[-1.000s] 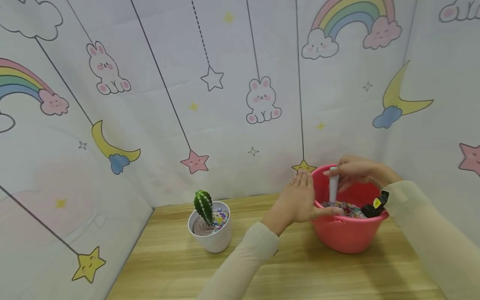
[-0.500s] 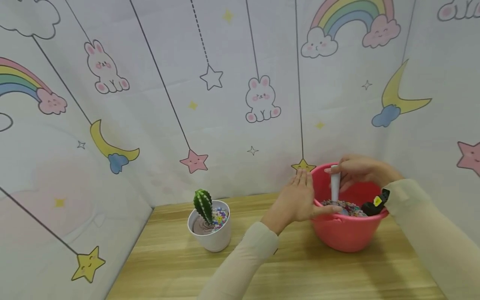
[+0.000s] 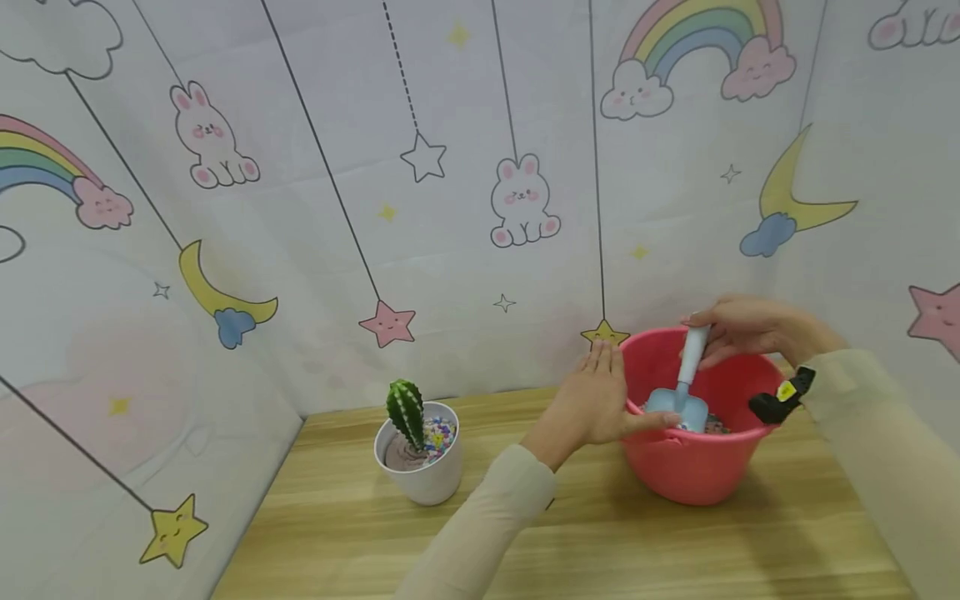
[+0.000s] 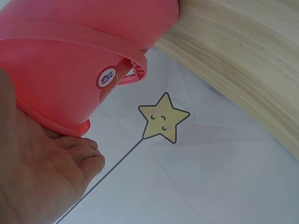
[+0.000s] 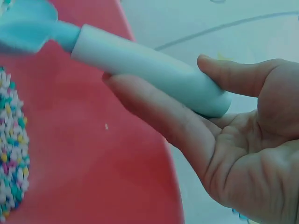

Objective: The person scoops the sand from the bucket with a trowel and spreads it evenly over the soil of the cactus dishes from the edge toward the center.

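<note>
A red-pink bucket (image 3: 697, 471) stands on the wooden table at the right. My left hand (image 3: 588, 408) rests against its left side, fingers extended along the outside and thumb lying across the front rim. Inside the bucket, my right hand (image 3: 761, 325) holds a small shovel by its pale handle (image 3: 693, 354); the light-blue blade (image 3: 678, 407) tilts toward the front rim. In the right wrist view, thumb and fingers grip the handle (image 5: 149, 67) near its end. Small multicoloured pellets (image 5: 10, 149) lie in the bucket. How much the blade carries is hard to see.
Left of the bucket stands a white pot (image 3: 423, 483) with a cactus (image 3: 406, 414) and colourful bits on top. A cloth (image 3: 450, 275) printed with rabbits and stars hangs behind the table (image 3: 525, 558). A black device (image 3: 780, 404) sits at my right wrist.
My right hand has moved right and slightly up. The shovel's blade, earlier down among the pellets, has risen and turned so that its blue face shows. My left hand has stayed put.
</note>
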A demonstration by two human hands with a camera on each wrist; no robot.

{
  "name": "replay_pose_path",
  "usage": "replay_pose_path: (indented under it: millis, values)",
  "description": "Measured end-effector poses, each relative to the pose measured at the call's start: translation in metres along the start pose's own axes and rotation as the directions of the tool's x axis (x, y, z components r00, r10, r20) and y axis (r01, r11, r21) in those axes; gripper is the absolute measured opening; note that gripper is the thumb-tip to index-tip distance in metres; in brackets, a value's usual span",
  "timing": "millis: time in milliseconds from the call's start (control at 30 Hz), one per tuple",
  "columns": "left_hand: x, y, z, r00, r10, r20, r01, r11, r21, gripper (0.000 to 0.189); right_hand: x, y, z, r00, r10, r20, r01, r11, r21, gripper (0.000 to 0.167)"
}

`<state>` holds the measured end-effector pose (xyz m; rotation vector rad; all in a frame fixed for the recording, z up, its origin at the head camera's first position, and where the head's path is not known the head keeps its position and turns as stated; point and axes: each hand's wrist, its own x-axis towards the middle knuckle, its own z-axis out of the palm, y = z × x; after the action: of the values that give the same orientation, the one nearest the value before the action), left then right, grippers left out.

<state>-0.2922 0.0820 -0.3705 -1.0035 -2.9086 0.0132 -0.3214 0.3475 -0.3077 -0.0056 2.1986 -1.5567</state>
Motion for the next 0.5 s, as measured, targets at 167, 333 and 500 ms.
replay_pose_path:
  millis: [167,333,500]
  values:
    - [-0.001,-0.001,0.001,1.0,0.005,-0.004,-0.005,1.0,-0.007,0.124,-0.009,0.008,-0.01,1.0,0.03,0.007,-0.03,0.994,0.105,0.035]
    - [-0.002,0.0,0.0,1.0,0.011,-0.002,-0.011,1.0,0.003,0.124,-0.011,0.013,-0.014,0.999,0.036,0.021,-0.039,0.983,0.177,0.033]
    - [-0.003,0.001,-0.002,1.0,0.003,0.007,-0.003,1.0,0.011,0.123,-0.014,0.016,-0.018,0.997,0.066,0.028,-0.071,0.96,0.27,0.024]
